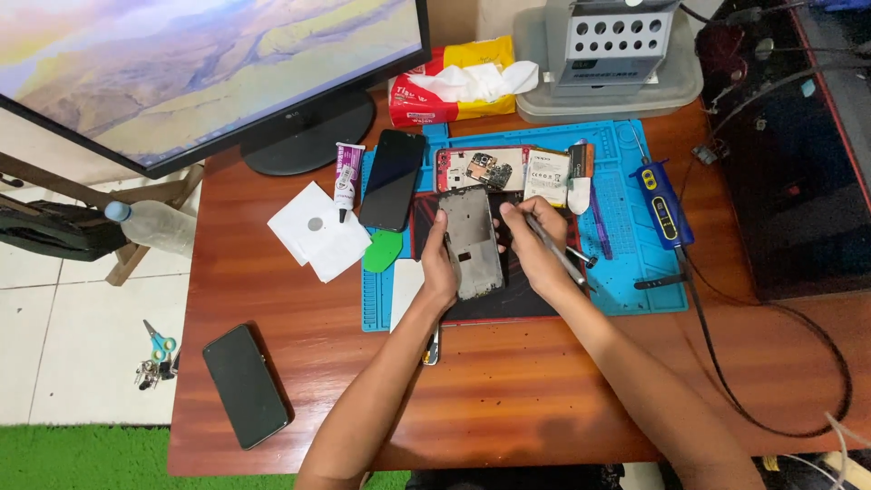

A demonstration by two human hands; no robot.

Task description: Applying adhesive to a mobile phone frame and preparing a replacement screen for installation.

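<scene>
My left hand (pixel 438 269) grips a grey phone frame (pixel 472 238) by its left edge and holds it tilted above the blue work mat (pixel 635 263). My right hand (pixel 533 245) holds a slim metal tool (pixel 555 252), with its fingertips at the frame's right edge near the top. Behind the frame on the mat lie an opened red phone body (pixel 479 169) with its board showing, a white battery (pixel 547 176) and a black screen panel (pixel 393 179).
A monitor (pixel 209 63) stands at the back left, a tissue pack (pixel 454 82) and a grey tray (pixel 608 91) behind the mat. A glue tube (pixel 345 180), white paper (pixel 318 231), a green pick (pixel 383 250), a blue tool (pixel 662 201) with cable and a black phone (pixel 245 386) lie around.
</scene>
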